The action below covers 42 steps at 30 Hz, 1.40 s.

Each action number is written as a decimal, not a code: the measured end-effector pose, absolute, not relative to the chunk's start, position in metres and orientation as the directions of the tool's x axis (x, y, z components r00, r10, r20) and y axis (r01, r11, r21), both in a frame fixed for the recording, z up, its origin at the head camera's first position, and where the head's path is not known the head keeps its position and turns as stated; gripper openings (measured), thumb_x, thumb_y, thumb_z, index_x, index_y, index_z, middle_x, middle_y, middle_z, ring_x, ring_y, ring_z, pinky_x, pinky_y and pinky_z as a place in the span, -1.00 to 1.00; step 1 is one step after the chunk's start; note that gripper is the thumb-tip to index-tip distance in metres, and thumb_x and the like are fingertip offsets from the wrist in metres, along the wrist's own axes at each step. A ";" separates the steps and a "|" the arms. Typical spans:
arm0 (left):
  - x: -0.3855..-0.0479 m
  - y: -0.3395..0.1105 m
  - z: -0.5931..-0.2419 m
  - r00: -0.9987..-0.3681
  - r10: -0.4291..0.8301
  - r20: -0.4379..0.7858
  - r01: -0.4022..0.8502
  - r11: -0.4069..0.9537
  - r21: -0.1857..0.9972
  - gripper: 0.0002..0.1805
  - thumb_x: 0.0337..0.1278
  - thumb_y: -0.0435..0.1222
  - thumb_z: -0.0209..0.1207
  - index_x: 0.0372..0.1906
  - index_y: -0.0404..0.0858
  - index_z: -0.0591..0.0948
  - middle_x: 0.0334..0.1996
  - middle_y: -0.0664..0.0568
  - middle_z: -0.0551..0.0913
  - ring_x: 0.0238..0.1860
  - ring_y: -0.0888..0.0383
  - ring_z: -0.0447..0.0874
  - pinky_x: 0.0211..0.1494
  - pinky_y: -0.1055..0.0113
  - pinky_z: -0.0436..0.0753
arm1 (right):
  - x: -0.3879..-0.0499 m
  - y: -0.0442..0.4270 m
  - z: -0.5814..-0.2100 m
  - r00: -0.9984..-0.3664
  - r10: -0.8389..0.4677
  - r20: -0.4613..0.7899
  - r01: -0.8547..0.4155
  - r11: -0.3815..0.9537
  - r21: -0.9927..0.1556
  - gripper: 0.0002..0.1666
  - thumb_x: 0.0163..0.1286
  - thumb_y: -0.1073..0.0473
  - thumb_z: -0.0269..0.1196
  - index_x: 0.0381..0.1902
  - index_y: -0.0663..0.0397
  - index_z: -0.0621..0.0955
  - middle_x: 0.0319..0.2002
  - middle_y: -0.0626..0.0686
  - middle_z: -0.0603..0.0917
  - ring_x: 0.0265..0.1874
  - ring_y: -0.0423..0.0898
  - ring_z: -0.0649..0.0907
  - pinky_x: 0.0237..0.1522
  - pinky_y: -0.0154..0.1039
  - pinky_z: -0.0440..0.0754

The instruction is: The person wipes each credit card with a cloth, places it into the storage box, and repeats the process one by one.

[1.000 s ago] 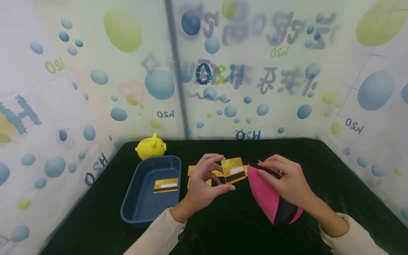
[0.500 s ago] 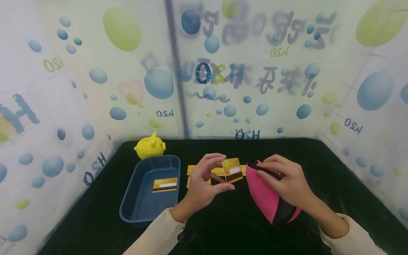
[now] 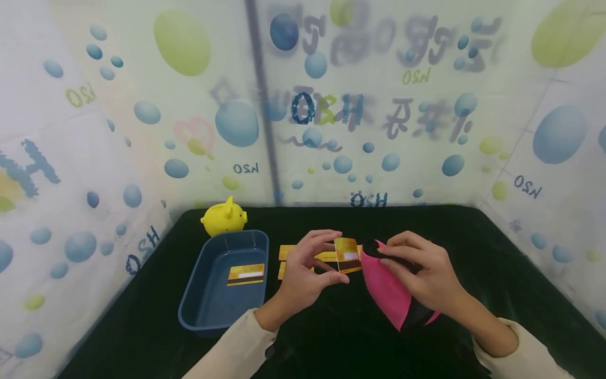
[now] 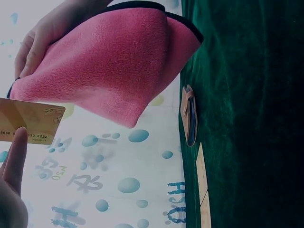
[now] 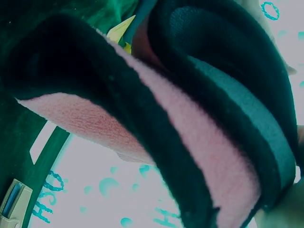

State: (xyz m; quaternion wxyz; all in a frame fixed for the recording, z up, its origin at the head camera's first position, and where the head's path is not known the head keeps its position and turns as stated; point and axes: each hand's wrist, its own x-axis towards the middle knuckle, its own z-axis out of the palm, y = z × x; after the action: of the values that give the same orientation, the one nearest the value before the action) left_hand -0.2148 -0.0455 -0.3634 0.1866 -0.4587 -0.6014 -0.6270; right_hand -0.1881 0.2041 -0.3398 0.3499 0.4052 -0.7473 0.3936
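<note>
In the head view my left hand [image 3: 310, 271] holds a gold bank card [image 3: 347, 256] upright by its left edge, between thumb and fingers. The left wrist view shows the face of this bank card [image 4: 33, 118] with embossed digits and a fingertip against it. My right hand [image 3: 426, 268] grips a folded pink cloth [image 3: 384, 287] with black trim, fingers and thumb pinching its dark upper edge. The cloth's left end is right beside the card's right edge; I cannot tell if they touch. Up close in the right wrist view, the cloth [image 5: 199, 147] is bent into loose folds.
A blue tray [image 3: 189, 300] with one gold card [image 3: 245, 275] inside stands at left. Behind it is a yellow piggy bank [image 3: 223, 218]. More gold cards [image 3: 286, 252] lie behind my left hand on the dark green table [image 3: 341, 347]. A brown wallet [image 4: 188, 116] shows in the left wrist view.
My right hand has brought the cloth slightly left, closer to the card. The card has turned and looks narrower in the head view. My left hand has hardly moved.
</note>
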 end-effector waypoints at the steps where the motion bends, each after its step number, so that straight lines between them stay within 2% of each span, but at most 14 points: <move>1: -0.215 -0.045 -0.364 -0.506 0.317 0.802 0.788 -0.207 0.580 -0.32 0.07 -0.13 0.36 0.24 -0.40 0.47 0.12 -0.31 0.50 -0.01 -0.18 0.68 -0.31 0.10 0.76 | -0.189 0.204 -0.340 -0.404 -0.329 0.853 -0.891 0.352 -0.286 -0.74 0.33 0.13 0.37 -0.15 0.21 0.75 -0.26 0.08 0.67 -0.31 -0.18 0.60 -0.30 -0.51 0.59; 3: -0.215 -0.045 -0.364 -0.502 0.318 0.805 0.791 -0.208 0.575 -0.32 0.07 -0.12 0.35 0.25 -0.41 0.47 0.13 -0.31 0.50 -0.01 -0.19 0.68 -0.31 0.11 0.76 | -0.190 0.202 -0.341 -0.371 -0.326 0.869 -0.904 0.339 -0.259 -0.61 0.40 -0.02 0.29 -0.17 0.24 0.75 -0.27 0.10 0.67 -0.31 -0.18 0.60 -0.31 -0.50 0.58; 5: -0.214 -0.045 -0.364 -0.498 0.318 0.807 0.795 -0.206 0.571 -0.32 0.08 -0.12 0.34 0.25 -0.41 0.47 0.12 -0.33 0.49 -0.01 -0.19 0.68 -0.31 0.13 0.76 | -0.191 0.201 -0.342 -0.343 -0.323 0.882 -0.914 0.331 -0.235 -0.57 0.41 -0.05 0.26 -0.19 0.26 0.75 -0.28 0.12 0.66 -0.31 -0.18 0.59 -0.34 -0.49 0.56; 15: -0.213 -0.042 -0.364 -0.505 0.317 0.803 0.788 -0.211 0.578 -0.32 0.08 -0.12 0.35 0.24 -0.41 0.46 0.10 -0.27 0.52 0.00 -0.16 0.70 -0.33 0.17 0.76 | -0.189 0.195 -0.342 -0.270 -0.370 0.889 -0.942 0.292 -0.165 -0.63 0.46 0.02 0.23 -0.19 0.24 0.75 -0.25 0.15 0.64 -0.37 -0.19 0.56 -0.37 -0.49 0.54; 20: -0.213 -0.042 -0.365 -0.501 0.310 0.808 0.794 -0.207 0.571 -0.29 0.09 -0.11 0.33 0.28 -0.41 0.44 0.08 -0.31 0.52 -0.01 -0.16 0.70 -0.34 0.18 0.76 | -0.188 0.192 -0.341 -0.255 -0.381 0.889 -0.946 0.287 -0.148 -0.65 0.45 0.02 0.23 -0.18 0.22 0.75 -0.24 0.15 0.63 -0.42 -0.20 0.52 -0.43 -0.46 0.52; 28: -0.214 -0.042 -0.364 -0.485 0.310 0.818 0.802 -0.215 0.557 -0.29 0.07 -0.06 0.32 0.23 -0.44 0.49 0.06 -0.33 0.52 -0.04 -0.17 0.70 -0.41 0.12 0.75 | -0.187 0.189 -0.339 -0.243 -0.407 0.881 -0.955 0.258 -0.144 -0.69 0.46 0.04 0.23 -0.19 0.19 0.75 -0.23 0.16 0.63 -0.48 -0.20 0.51 -0.49 -0.48 0.50; 35: -0.215 -0.040 -0.365 -0.471 0.314 0.825 0.807 -0.224 0.546 -0.31 0.08 -0.03 0.32 0.20 -0.43 0.51 0.06 -0.31 0.52 -0.04 -0.15 0.70 -0.42 0.18 0.75 | -0.187 0.187 -0.339 -0.221 -0.441 0.870 -0.959 0.259 -0.113 -0.68 0.47 0.04 0.21 -0.20 0.18 0.74 -0.21 0.15 0.63 -0.45 -0.16 0.57 -0.41 -0.49 0.57; 42: -0.215 -0.041 -0.366 -0.477 0.322 0.818 0.801 -0.222 0.555 -0.32 0.07 -0.02 0.32 0.18 -0.40 0.53 0.04 -0.32 0.53 -0.05 -0.09 0.70 -0.43 0.14 0.75 | -0.187 0.185 -0.340 -0.197 -0.465 0.863 -0.963 0.256 -0.082 -0.69 0.48 0.04 0.20 -0.18 0.16 0.75 -0.22 0.13 0.63 -0.35 -0.13 0.60 -0.31 -0.49 0.63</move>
State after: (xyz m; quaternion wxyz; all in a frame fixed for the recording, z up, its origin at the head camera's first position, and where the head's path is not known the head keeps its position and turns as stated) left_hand -0.2152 -0.0408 -0.3665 0.1927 -0.4736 -0.5930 -0.6220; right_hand -0.1869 0.1854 -0.3398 0.3746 0.5112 -0.6983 0.3328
